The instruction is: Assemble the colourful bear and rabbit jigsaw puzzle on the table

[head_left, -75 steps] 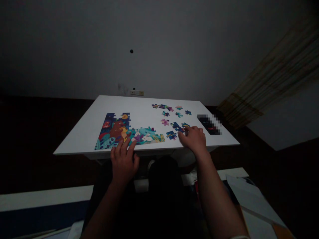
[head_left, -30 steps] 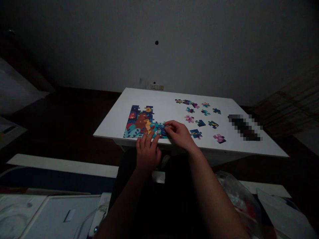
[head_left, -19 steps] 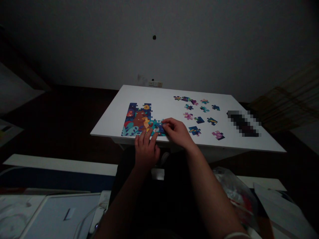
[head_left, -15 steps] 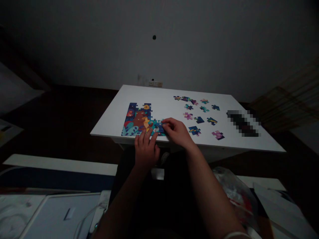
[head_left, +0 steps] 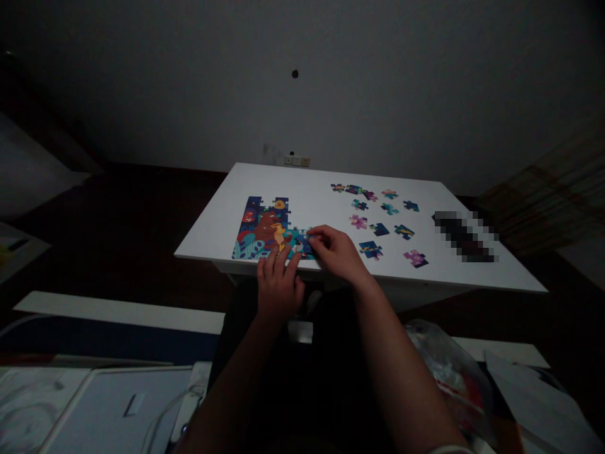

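A partly joined jigsaw puzzle point(head_left: 255, 234) lies at the table's near left, showing a brown bear and a yellow animal among dark leaves. Along its lower edge rests my left hand point(head_left: 278, 287), fingers spread flat with the tips on the joined pieces. My right hand point(head_left: 340, 254) is closed in a pinch at the puzzle's lower right end. Thumb and finger are on a dark blue puzzle piece point(head_left: 307, 247), which the hand partly covers. Whether that piece is fully seated I cannot tell. Just right of this hand lies a loose blue piece point(head_left: 370, 250).
Several more loose pieces, among them a pink one point(head_left: 358, 221) and a purple one point(head_left: 416, 258), are scattered over the right half of the white table point(head_left: 212, 221). A blurred-out dark object point(head_left: 466, 238) lies farther right. Beside my right forearm is a plastic bag point(head_left: 449, 359).
The whole view has shifted slightly. Both hands keep their places on the puzzle, and no piece has visibly moved.
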